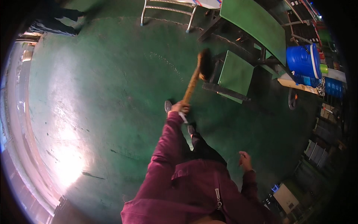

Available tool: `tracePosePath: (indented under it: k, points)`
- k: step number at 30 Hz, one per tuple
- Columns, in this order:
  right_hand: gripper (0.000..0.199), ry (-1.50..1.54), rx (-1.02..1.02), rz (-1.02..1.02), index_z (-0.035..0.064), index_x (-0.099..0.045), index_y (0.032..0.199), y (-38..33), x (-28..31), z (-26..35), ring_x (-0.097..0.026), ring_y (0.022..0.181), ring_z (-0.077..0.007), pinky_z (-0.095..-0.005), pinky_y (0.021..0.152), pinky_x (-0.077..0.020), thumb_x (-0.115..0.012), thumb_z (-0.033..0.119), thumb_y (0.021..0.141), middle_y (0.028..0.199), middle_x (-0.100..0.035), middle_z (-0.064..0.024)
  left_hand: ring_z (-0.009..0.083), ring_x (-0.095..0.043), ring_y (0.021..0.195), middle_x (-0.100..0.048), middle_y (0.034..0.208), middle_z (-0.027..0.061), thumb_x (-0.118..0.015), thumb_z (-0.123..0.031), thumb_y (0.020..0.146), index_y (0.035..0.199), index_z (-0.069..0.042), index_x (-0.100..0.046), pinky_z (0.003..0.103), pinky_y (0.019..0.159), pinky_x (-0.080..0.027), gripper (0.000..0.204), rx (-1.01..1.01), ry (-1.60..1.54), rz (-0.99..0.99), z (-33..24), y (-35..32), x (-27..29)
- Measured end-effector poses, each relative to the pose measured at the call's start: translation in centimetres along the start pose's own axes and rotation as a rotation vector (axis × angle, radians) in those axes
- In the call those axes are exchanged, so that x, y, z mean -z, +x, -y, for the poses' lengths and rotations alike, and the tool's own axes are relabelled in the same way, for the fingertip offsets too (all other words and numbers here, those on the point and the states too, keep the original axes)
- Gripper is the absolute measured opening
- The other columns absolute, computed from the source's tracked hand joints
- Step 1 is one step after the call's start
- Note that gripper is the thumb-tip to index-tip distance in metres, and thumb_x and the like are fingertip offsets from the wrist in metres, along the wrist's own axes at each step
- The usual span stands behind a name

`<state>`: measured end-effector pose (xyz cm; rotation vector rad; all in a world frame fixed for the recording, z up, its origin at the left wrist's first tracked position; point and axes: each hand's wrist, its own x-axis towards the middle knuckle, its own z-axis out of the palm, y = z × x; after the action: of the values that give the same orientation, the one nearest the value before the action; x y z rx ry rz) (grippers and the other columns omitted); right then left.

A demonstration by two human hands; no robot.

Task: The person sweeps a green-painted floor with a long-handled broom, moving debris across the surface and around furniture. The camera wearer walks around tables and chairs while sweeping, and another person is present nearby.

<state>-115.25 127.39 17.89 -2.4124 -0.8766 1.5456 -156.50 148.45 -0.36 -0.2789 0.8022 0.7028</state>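
Observation:
My left hand (180,107) is closed around the yellowish, jointed handle of a broom (192,84), held out in front of me above the floor. Its dark, bushy head (205,64) points forward, close to a low green-topped stool, and looks slightly blurred. A pale piece (183,117) sticks out below the same hand; what it is I cannot make out. Out at my right side hangs my right hand (245,160), fingers loosely apart and nothing seen in them.
Ahead on the right stand the green stool (235,74) and a larger green table (257,28). Beyond them are a blue drum (304,61) and cluttered shelving. A metal-legged stand (169,9) is at the far side. Another person's legs (56,24) show at far left.

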Motion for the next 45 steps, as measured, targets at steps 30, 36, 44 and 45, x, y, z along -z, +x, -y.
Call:
tracePosePath:
  k: [30, 36, 44, 45]
  points:
    - [0.023, -0.39, 0.011, 0.271, 0.0051, -0.058, 0.095, 12.3, -7.2, 21.0, -0.05, 0.043, -0.0151, -0.0287, 0.039, -0.0412, -0.04, 0.007, 0.08, 0.06, -0.053, -0.0064, 0.0106, -0.045, 0.05, -0.045, 0.066, 0.004, -0.046, 0.005, 0.074, 0.122, -0.008, -0.036, 0.022, 0.041, -0.037, 0.051, -0.477, 0.149, -0.304, -11.4, -22.6, -2.9]
    - [0.023, -0.168, 0.256, 0.226, 0.0058, -0.055, 0.099, 19.0, -7.8, 37.3, -0.047, 0.043, -0.0091, -0.0224, 0.038, -0.0383, -0.04, 0.008, 0.083, 0.056, -0.048, -0.0027, 0.0093, -0.042, 0.047, -0.046, 0.066, 0.0043, -0.05, 0.004, 0.076, 0.099, -0.001, -0.044, 0.022, 0.038, -0.035, 0.025, -0.257, -0.214, 0.075, -18.1, -1.5, -14.7]
    - [0.024, -0.177, 0.295, 0.324, 0.0054, -0.053, 0.102, 21.7, -5.9, 44.9, -0.046, 0.043, -0.0075, -0.0202, 0.038, -0.0378, -0.039, 0.008, 0.083, 0.057, -0.047, -0.0009, 0.01, -0.042, 0.042, -0.045, 0.057, 0.0025, -0.058, 0.003, 0.069, 0.089, -0.004, -0.054, 0.022, 0.034, -0.033, 0.022, -0.242, -0.079, -0.261, -26.2, 0.3, -11.8]
    - [0.023, -0.191, 0.257, 0.301, 0.006, -0.054, 0.101, 22.2, -5.4, 44.5, -0.046, 0.042, -0.0084, -0.0213, 0.037, -0.037, -0.04, 0.009, 0.083, 0.055, -0.047, -0.0013, 0.0096, -0.043, 0.044, -0.045, 0.057, 0.0014, -0.056, -0.002, 0.072, 0.096, -0.005, -0.055, 0.021, 0.034, -0.034, 0.024, -0.327, 0.096, -0.204, -26.1, -2.6, -9.5]
